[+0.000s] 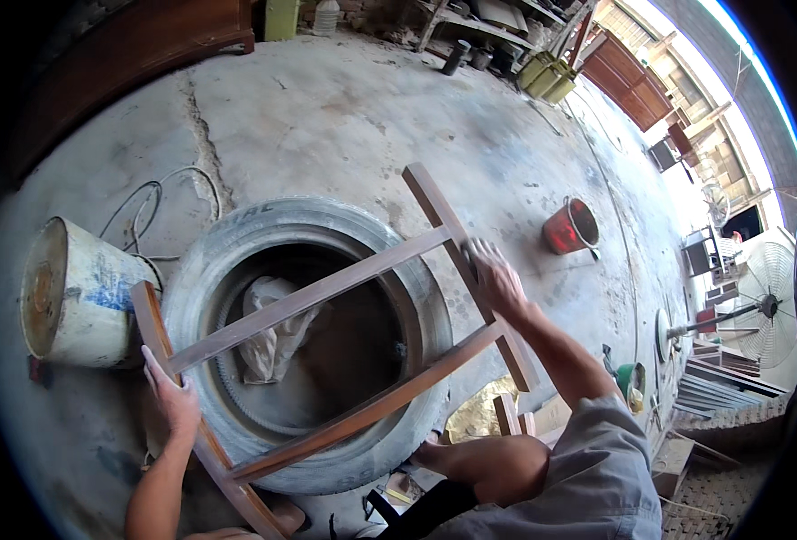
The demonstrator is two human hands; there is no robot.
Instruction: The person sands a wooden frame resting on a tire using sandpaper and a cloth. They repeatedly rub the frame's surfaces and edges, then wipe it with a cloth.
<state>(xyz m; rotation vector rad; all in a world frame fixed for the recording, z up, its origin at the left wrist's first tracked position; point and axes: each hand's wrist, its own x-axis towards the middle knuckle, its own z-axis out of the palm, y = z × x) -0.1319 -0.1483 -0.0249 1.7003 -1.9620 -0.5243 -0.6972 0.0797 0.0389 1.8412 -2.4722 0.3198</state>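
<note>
A wooden frame of two side rails joined by two crossbars lies over a large grey tyre. My left hand is closed on the left rail, its thumb along the inner side and the fingers mostly hidden. On the right rail, my right hand bends over the wood just beyond the upper crossbar joint. A small dark pad shows at its fingertips, pressed against the rail. The wood looks dusty on top, with redder brown on the lower crossbar. Inside the tyre lies a crumpled whitish bag.
Left of the tyre, a large white bucket lies tipped near a looped pale cable. A red bucket stands to the right. Wood offcuts lie by my knee; a standing fan is farther right. Wooden furniture stands behind.
</note>
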